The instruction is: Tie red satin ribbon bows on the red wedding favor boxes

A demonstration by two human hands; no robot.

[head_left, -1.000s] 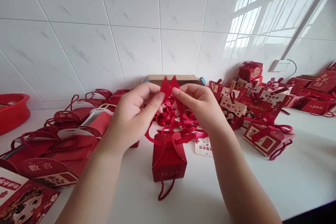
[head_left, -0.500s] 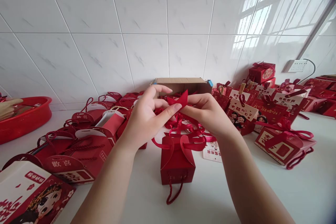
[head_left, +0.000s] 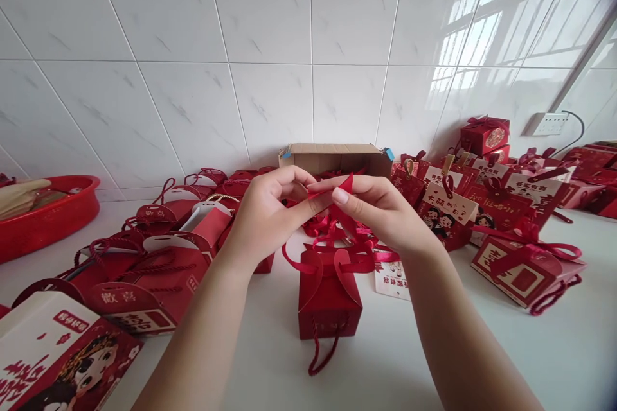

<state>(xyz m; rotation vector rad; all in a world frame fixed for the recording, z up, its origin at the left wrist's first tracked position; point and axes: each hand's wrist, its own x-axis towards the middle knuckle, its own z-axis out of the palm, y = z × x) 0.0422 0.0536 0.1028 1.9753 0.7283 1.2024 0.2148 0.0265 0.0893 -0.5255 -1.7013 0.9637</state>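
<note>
Both hands meet above a small red gift box (head_left: 330, 308) that stands upright on the white table. My left hand (head_left: 274, 205) pinches one part of a red ribbon (head_left: 348, 223) between thumb and fingers. My right hand (head_left: 378, 209) pinches the same ribbon, its thumb pressed on the front and a pointed end sticking up past the fingertips. The ribbon passes through the flaps at the box top and loops out on both sides. A twisted red cord handle hangs down the box front. Part of the ribbon is hidden behind my fingers.
An open cardboard box (head_left: 337, 157) stands against the tiled wall. Several red gift boxes (head_left: 144, 286) crowd the left, near a red basin (head_left: 48, 215). On the right are a ribbon-tied box (head_left: 530, 266) and several card-topped bags (head_left: 448, 209). A white card (head_left: 391, 279) lies behind the box.
My right thumb has come over the front of the ribbon, and the ribbon's pointed end has shifted slightly right. The left thumb has drawn back behind it. The gift box stands as before.
</note>
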